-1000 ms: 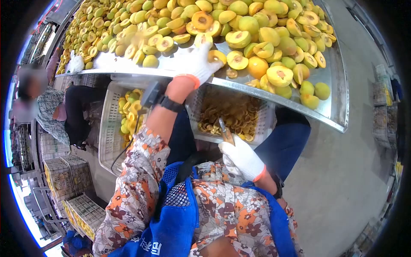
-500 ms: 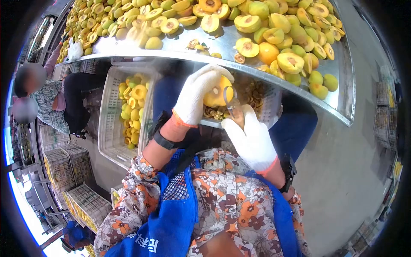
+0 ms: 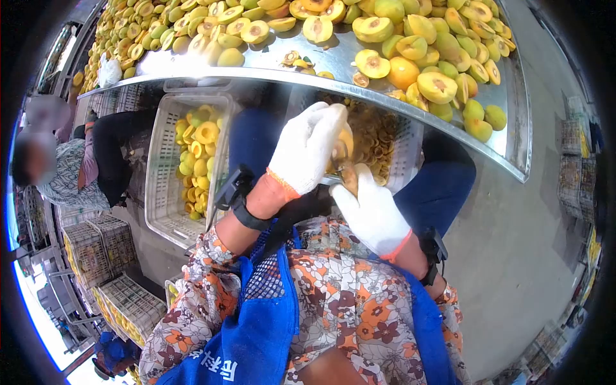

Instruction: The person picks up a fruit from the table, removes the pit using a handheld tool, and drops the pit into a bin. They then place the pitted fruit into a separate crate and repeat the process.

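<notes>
My left hand [image 3: 305, 151], in a white glove, is closed around a yellow peach half [image 3: 346, 137], mostly hidden behind the fingers. In my gloved right hand [image 3: 375, 215] is a pitting knife [image 3: 349, 176] with a brown handle and a curved metal end. That metal end touches or lies very near the fruit's cut face; my fingers hide the exact contact. Below both hands stands a pale crate [image 3: 405, 154] with brown pits and scraps [image 3: 375, 138] in it.
A metal table [image 3: 269, 69] with a raised rim bears many halved peaches [image 3: 438, 86]. Left of my legs stands a white crate [image 3: 160, 163] holding peach halves [image 3: 204, 168]. Another person [image 3: 74, 170] sits at the far left, near stacked crates [image 3: 99, 250].
My left hand has turned, so its back faces up and the peach half is more hidden. The pitting knife has shifted slightly down and left. The seated person at left has leaned lower.
</notes>
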Action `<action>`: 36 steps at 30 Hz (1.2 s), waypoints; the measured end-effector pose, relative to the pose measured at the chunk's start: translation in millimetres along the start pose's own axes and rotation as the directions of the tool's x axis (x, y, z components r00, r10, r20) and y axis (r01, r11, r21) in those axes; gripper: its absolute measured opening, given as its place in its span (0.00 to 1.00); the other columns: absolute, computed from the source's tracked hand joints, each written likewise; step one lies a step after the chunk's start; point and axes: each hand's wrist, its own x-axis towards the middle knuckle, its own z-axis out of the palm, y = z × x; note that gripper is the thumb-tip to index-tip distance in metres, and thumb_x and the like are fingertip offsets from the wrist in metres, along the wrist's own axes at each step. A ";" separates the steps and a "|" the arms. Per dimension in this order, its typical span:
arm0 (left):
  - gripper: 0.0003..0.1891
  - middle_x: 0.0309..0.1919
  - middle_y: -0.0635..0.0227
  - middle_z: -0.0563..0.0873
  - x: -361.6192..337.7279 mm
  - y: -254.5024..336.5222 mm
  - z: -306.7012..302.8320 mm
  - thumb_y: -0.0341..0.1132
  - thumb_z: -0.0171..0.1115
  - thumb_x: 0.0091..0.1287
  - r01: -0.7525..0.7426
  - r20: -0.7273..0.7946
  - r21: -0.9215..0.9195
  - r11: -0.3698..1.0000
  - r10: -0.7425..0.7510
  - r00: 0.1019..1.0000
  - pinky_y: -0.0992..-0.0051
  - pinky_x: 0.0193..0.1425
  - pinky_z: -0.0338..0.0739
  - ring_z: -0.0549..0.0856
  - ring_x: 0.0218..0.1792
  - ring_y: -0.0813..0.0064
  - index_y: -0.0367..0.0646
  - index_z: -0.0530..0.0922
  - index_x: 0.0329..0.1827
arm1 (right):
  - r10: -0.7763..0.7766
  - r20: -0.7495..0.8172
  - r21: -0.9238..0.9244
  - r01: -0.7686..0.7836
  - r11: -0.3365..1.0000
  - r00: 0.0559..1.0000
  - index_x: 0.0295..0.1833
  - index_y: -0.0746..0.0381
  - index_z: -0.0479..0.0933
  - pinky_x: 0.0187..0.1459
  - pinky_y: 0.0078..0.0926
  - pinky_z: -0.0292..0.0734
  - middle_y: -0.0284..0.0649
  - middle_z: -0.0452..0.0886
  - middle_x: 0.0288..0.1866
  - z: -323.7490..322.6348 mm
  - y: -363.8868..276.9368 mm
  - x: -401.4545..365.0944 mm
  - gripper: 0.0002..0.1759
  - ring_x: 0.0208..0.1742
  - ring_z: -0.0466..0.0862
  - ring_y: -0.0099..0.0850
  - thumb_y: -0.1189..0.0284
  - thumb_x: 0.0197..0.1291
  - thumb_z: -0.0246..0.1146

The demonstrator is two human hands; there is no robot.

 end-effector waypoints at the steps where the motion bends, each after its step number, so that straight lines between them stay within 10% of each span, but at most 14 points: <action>1: 0.30 0.37 0.64 0.86 5.0 2.4 -5.4 0.52 0.39 0.85 -0.018 0.116 0.049 0.999 0.012 0.993 0.71 0.47 0.79 0.84 0.39 0.73 0.36 0.84 0.43 | -0.013 -0.007 0.032 0.013 0.999 1.000 0.56 0.66 0.76 0.32 0.41 0.81 0.59 0.79 0.43 -1.2 -0.7 -0.5 0.15 0.34 0.86 0.49 0.68 0.71 0.61; 5: 0.22 0.41 0.62 0.85 17.6 -13.3 -14.3 0.46 0.49 0.83 0.112 0.439 -0.005 0.994 -0.099 0.893 0.72 0.51 0.78 0.83 0.42 0.73 0.35 0.83 0.50 | 0.437 0.332 0.560 -0.548 0.622 0.836 0.55 0.65 0.74 0.32 0.38 0.79 0.51 0.81 0.33 -13.4 -9.5 8.4 0.17 0.31 0.85 0.41 0.62 0.74 0.60; 7: 0.18 0.45 0.65 0.86 20.9 -4.6 -5.4 0.42 0.47 0.83 0.427 0.428 -0.407 0.808 -0.244 0.870 0.71 0.59 0.78 0.84 0.47 0.74 0.37 0.79 0.59 | 0.505 0.566 0.668 -0.722 0.182 0.652 0.54 0.64 0.72 0.29 0.34 0.76 0.42 0.79 0.28 -14.6 -1.8 9.8 0.18 0.27 0.82 0.32 0.60 0.75 0.61; 9: 0.17 0.50 0.65 0.85 15.8 -5.1 12.8 0.39 0.48 0.83 -0.323 0.090 0.003 0.946 0.321 0.943 0.72 0.62 0.77 0.83 0.50 0.77 0.37 0.77 0.63 | 0.515 0.510 0.766 -0.636 0.093 0.689 0.54 0.63 0.71 0.24 0.27 0.71 0.33 0.76 0.25 -13.5 -1.0 9.5 0.16 0.22 0.76 0.23 0.61 0.76 0.61; 10: 0.17 0.53 0.62 0.84 7.0 2.5 25.5 0.37 0.55 0.78 0.098 0.053 -0.441 0.892 -0.083 0.995 0.71 0.59 0.79 0.85 0.49 0.72 0.36 0.76 0.63 | 0.529 0.518 0.793 -0.609 -0.004 0.672 0.54 0.63 0.71 0.22 0.26 0.70 0.32 0.75 0.24 -14.5 -2.2 10.7 0.16 0.21 0.75 0.22 0.62 0.76 0.61; 13: 0.13 0.46 0.65 0.86 -5.5 4.8 38.9 0.34 0.52 0.79 0.128 -0.023 -0.285 0.950 -0.140 0.990 0.75 0.55 0.79 0.84 0.46 0.78 0.36 0.81 0.55 | 0.538 0.515 0.812 -0.581 -0.057 0.667 0.54 0.60 0.70 0.17 0.23 0.63 0.29 0.73 0.23 -17.0 -3.9 11.3 0.12 0.16 0.69 0.20 0.63 0.77 0.59; 15: 0.15 0.41 0.67 0.87 1.5 6.2 35.9 0.37 0.50 0.81 0.119 -0.037 -0.226 0.967 -0.131 0.991 0.75 0.52 0.79 0.83 0.42 0.80 0.36 0.83 0.50 | 0.370 0.690 0.723 -0.559 -0.406 0.623 0.52 0.57 0.70 0.16 0.21 0.60 0.27 0.70 0.22 -21.2 -6.9 6.7 0.09 0.15 0.66 0.19 0.64 0.79 0.57; 17: 0.16 0.38 0.67 0.88 6.7 0.0 27.3 0.39 0.51 0.81 0.256 0.215 -0.292 0.921 -0.197 0.956 0.76 0.50 0.79 0.83 0.40 0.81 0.36 0.83 0.48 | 0.337 0.703 0.704 -0.547 -0.453 0.626 0.50 0.55 0.69 0.14 0.19 0.57 0.27 0.67 0.21 -21.4 -6.2 2.1 0.06 0.13 0.64 0.18 0.65 0.80 0.55; 23: 0.18 0.37 0.65 0.88 9.7 -6.5 27.9 0.40 0.48 0.82 0.141 0.167 -0.296 0.945 -0.095 0.981 0.76 0.48 0.79 0.85 0.39 0.78 0.35 0.83 0.47 | 0.059 0.712 0.537 -0.490 -0.687 0.699 0.45 0.55 0.70 0.12 0.19 0.54 0.28 0.65 0.21 -18.6 7.1 -4.7 0.09 0.11 0.61 0.19 0.64 0.80 0.56; 25: 0.19 0.37 0.63 0.88 13.6 -16.3 24.9 0.40 0.49 0.82 0.349 0.412 -0.441 0.827 -0.159 0.897 0.76 0.47 0.80 0.86 0.38 0.76 0.34 0.83 0.46 | 0.020 0.712 0.483 -0.469 -0.740 0.702 0.44 0.55 0.71 0.11 0.19 0.53 0.28 0.65 0.20 -19.7 6.0 -5.7 0.10 0.11 0.60 0.18 0.62 0.80 0.56; 29: 0.20 0.34 0.61 0.88 12.9 -17.1 31.3 0.44 0.50 0.81 0.105 0.235 -0.364 0.926 -0.018 0.972 0.75 0.44 0.81 0.86 0.36 0.73 0.35 0.83 0.44 | -0.067 0.674 0.405 -0.444 -0.799 0.736 0.46 0.56 0.73 0.11 0.18 0.51 0.27 0.63 0.19 -10.9 12.4 -6.8 0.13 0.10 0.59 0.17 0.59 0.81 0.53; 32: 0.19 0.35 0.64 0.88 28.1 -18.0 15.9 0.42 0.52 0.80 0.280 0.507 -0.497 0.821 0.013 0.862 0.75 0.46 0.80 0.85 0.38 0.77 0.35 0.84 0.43 | -0.108 0.639 0.359 -0.420 -0.834 0.761 0.46 0.56 0.75 0.12 0.18 0.50 0.26 0.63 0.19 -8.6 13.2 -3.5 0.14 0.10 0.58 0.16 0.58 0.82 0.52; 36: 0.20 0.36 0.60 0.89 26.2 -18.4 16.2 0.43 0.51 0.79 0.197 0.380 -0.496 0.846 0.008 0.925 0.73 0.46 0.80 0.86 0.37 0.72 0.35 0.84 0.40 | -0.099 0.625 0.400 -0.428 -0.810 0.774 0.47 0.57 0.76 0.12 0.17 0.50 0.25 0.62 0.18 -10.6 14.2 2.1 0.15 0.10 0.58 0.16 0.59 0.82 0.52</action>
